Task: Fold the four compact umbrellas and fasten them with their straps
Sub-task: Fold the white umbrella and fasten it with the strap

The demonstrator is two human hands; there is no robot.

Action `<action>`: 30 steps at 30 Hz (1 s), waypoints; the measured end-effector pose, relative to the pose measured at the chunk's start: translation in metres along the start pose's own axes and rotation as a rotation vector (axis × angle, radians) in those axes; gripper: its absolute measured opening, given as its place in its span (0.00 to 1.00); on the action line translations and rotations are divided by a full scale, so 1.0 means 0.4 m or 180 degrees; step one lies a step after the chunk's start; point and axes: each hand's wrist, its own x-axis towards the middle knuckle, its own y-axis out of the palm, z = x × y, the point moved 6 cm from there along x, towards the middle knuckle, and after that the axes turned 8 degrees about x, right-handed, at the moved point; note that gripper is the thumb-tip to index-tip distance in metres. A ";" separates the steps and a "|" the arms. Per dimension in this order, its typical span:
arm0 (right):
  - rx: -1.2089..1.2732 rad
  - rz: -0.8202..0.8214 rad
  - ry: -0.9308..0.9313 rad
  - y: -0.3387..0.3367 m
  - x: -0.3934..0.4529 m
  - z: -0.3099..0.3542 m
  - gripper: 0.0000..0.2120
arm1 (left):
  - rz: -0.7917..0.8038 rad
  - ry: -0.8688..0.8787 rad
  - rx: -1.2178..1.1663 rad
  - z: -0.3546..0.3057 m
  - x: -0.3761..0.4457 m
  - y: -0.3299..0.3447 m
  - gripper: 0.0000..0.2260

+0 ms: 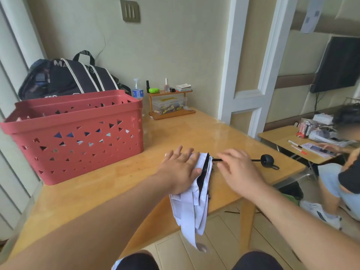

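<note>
Both hands, left hand (180, 170) and right hand (238, 170), rest on white umbrella (191, 201).

Single head-worn wide-angle view, looking forward and down from above the near edge of the wooden table (120, 184). Close over both forearms and the knees at the bottom edge. Facing the far wall, red basket (78, 137) at left, white door frame (251, 75) right of centre, second desk (288, 145) at far right. Straight lines bowed toward the frame edges.

Left hand (181, 168) hides the umbrella (194, 201) canopy's top (basket (78, 137) contents unreadable).
</note>
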 end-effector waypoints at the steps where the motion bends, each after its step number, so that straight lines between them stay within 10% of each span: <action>1: -0.0372 0.0246 0.0178 0.008 0.033 -0.039 0.22 | -0.0007 0.0018 0.0078 -0.004 -0.003 0.007 0.30; 30: 0.0052 0.0418 0.0692 0.084 0.211 -0.102 0.10 | 0.0797 0.0641 -0.0246 -0.078 -0.040 0.056 0.29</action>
